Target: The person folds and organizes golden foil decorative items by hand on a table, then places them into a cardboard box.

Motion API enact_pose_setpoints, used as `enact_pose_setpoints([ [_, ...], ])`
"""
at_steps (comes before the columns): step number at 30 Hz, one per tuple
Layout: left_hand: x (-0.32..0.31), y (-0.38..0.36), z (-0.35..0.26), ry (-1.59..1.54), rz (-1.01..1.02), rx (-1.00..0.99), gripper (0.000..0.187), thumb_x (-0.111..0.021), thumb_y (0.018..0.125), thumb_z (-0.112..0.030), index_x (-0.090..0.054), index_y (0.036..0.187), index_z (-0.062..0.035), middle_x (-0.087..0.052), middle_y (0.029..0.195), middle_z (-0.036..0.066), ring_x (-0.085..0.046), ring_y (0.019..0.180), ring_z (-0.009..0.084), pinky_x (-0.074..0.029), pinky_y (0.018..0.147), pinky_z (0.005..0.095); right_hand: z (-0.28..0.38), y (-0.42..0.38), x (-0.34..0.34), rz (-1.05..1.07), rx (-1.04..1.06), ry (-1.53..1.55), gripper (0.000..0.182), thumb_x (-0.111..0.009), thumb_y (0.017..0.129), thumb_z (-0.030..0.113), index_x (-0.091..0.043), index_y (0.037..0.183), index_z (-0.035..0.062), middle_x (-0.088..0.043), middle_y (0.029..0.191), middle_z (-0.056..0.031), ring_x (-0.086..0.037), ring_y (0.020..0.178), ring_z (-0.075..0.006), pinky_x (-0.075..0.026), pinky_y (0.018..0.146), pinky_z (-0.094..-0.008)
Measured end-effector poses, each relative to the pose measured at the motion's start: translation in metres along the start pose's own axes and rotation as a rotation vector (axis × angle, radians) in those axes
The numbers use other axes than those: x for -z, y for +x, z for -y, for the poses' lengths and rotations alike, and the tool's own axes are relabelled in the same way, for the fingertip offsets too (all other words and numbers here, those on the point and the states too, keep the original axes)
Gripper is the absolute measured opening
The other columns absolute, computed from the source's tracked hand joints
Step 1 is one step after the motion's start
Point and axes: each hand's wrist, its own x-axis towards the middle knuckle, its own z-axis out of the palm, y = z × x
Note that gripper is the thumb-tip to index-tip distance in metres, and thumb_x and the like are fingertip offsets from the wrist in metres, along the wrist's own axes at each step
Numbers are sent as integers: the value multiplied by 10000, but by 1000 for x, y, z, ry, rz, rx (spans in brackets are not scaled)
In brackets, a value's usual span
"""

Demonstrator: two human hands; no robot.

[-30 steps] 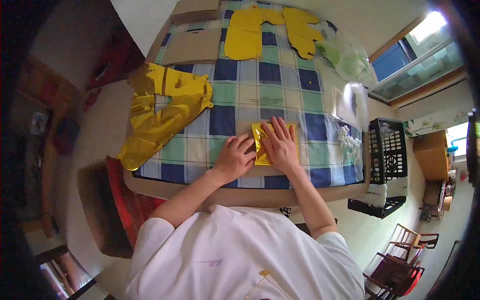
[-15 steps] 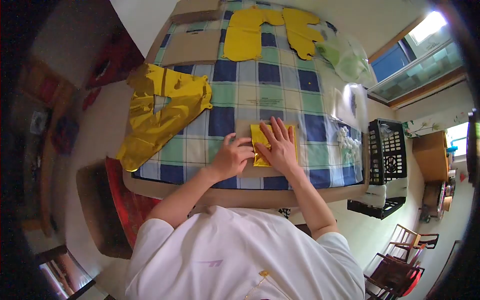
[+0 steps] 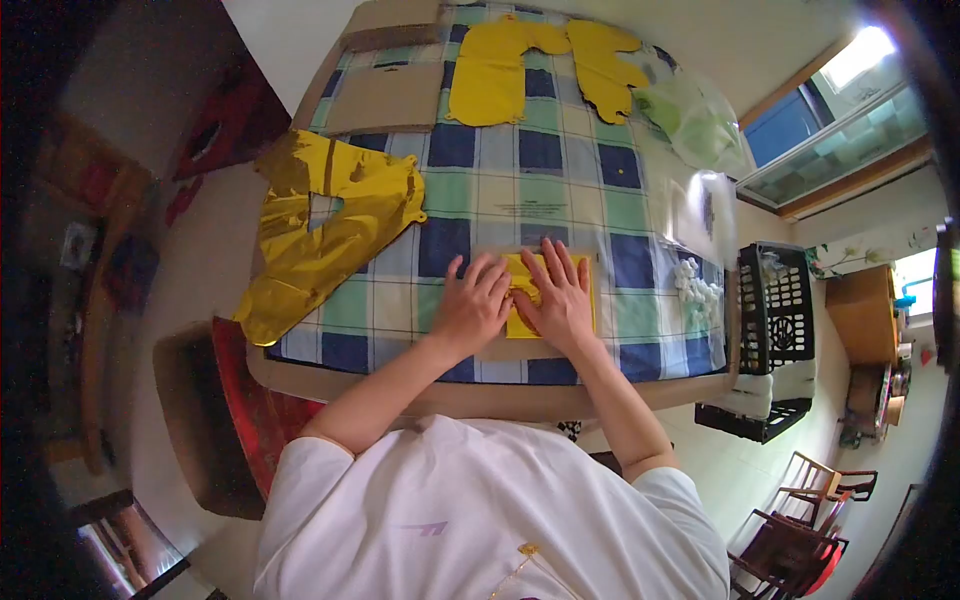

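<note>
A small folded gold foil piece [image 3: 521,326] lies on a flat brown cardboard piece [image 3: 500,348] near the front edge of the checked tablecloth. Spread over the foil's right part, my right hand [image 3: 562,305] presses it flat with fingers apart. My left hand [image 3: 474,305] rests at the foil's left edge, palm down, fingers slightly bent and a little apart, its fingertips touching the edge. A clear plastic sheet with small print [image 3: 530,209] lies just beyond the hands.
A large gold foil shape [image 3: 340,235] lies at the left. Two yellow foil shapes [image 3: 490,80] [image 3: 605,65] and cardboard [image 3: 385,97] are at the far side. White small pieces [image 3: 697,295], plastic bags [image 3: 700,130] and a black crate [image 3: 776,305] are at the right.
My left hand has moved right and slightly up, onto the left edge of the folded foil. My right hand has stayed nearly in place on it.
</note>
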Motion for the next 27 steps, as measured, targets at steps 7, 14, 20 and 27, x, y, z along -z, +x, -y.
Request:
enact_pose_setpoints([
  [7,-3,7,-8,3,22,-29,479,-557,869,-252,-491,1293,-40,-449,1382,113,-363,1321,254,-207,1088,561,-1,0,0,19,-18,23,502,-512,903,288,-438,1392,197,-351,1468,-138,-280,1380,-318,-151,1112,-540],
  [14,-20,1,-21,86,196,46,600,-440,933,-369,-363,1407,-10,-308,1494,123,-193,1422,242,-106,1099,626,0,1,0,25,-26,-1,470,-478,919,264,-451,1383,193,-357,1467,-134,-279,1383,-315,-155,1110,-545],
  [20,-17,2,-23,84,243,87,676,-432,925,-433,-303,1433,-6,-252,1519,111,-144,1434,224,-77,1089,649,0,0,1,34,-32,22,482,-481,918,268,-439,1394,202,-333,1484,-131,-258,1395,-308,-146,1112,-548],
  [27,-19,1,-22,119,268,100,728,-435,914,-475,-267,1449,-10,-209,1534,105,-119,1439,212,-46,1086,656,-5,-2,-2,80,-33,8,524,-458,934,324,-365,1436,205,-294,1505,-120,-226,1409,-293,-121,1122,-550],
])
